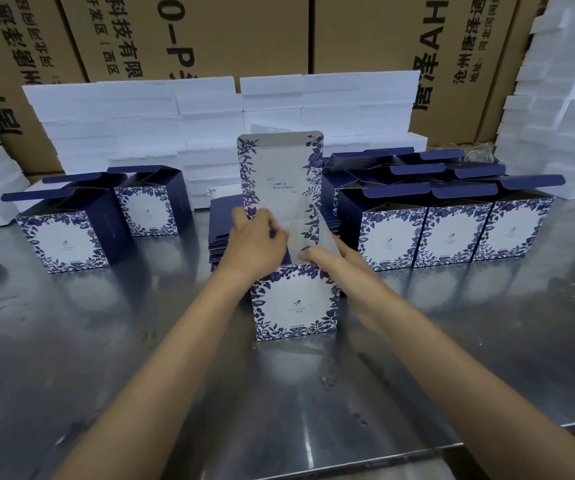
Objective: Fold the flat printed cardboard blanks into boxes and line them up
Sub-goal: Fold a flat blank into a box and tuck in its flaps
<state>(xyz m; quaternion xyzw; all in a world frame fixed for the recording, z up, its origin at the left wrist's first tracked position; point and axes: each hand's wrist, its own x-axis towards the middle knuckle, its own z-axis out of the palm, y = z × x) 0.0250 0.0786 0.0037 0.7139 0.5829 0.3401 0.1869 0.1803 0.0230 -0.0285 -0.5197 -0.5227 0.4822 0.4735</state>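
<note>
At the left of the frame two folded boxes (67, 233) stand on the steel desk (140, 341) with their navy lids open, one nearer and one just behind it to the right. In the middle, the box being folded (294, 299) stands upright on the desk, its floral front toward the camera and its tall printed lid flap (279, 168) pointing straight up. The left hand (256, 242) reaches over the box's upper left corner with fingers curled, its grip apparently pinching an inner flap; exactly what it pinches is hidden by the fingers. The right hand (331, 256) lies along the right wall of the box, fingers fairly straight, pressing rather than clasping. Behind the hands sits a stack of flat blanks (223, 230), navy side up. To the right a row of finished boxes (452, 233) stands side by side, touching, with more rows behind. White foam blocks (133, 116) and brown shipping cartons (365, 32) fill the background. The printed card looks light and moderately stiff, likely to crease if squeezed mid-panel, and its coated face may be slick; holding it is probably best done at corners and along fold lines, with flat fingers bracing the walls.
</note>
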